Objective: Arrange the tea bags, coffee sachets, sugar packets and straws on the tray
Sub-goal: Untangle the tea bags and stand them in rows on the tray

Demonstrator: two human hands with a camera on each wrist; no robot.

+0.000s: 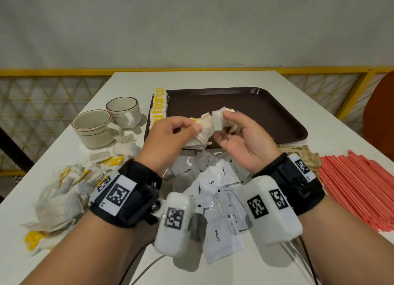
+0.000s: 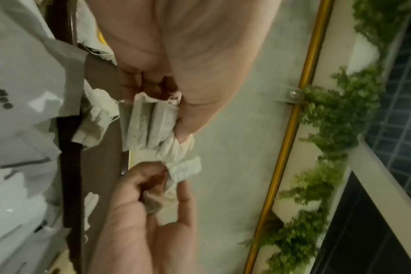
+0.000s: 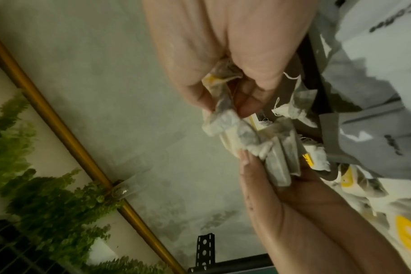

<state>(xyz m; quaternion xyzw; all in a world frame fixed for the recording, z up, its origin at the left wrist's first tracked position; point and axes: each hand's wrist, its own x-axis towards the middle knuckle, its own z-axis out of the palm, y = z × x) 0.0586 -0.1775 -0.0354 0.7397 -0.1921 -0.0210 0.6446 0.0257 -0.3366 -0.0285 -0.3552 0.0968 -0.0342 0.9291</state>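
Observation:
Above the near edge of the dark brown tray (image 1: 266,112), both hands work a clump of white tea bags (image 1: 204,131). My left hand (image 1: 190,128) pinches a flat stack of tea bags (image 2: 150,126) between thumb and curled fingers. The right hand (image 1: 223,126) grips other crumpled tea bags (image 3: 223,105) from the same clump. A row of yellow-tagged tea bags (image 1: 158,105) stands along the tray's left edge. Loose tea bags (image 1: 64,191) lie heaped at the left. White coffee sachets (image 1: 215,184) lie below my wrists, brown sugar packets (image 1: 302,154) and red straws (image 1: 362,188) at the right.
Two beige cups (image 1: 96,126) (image 1: 124,112) stand left of the tray on the white table (image 1: 332,131). A yellow railing (image 1: 64,72) runs behind the table and a red-brown chair back (image 1: 381,114) shows at the far right.

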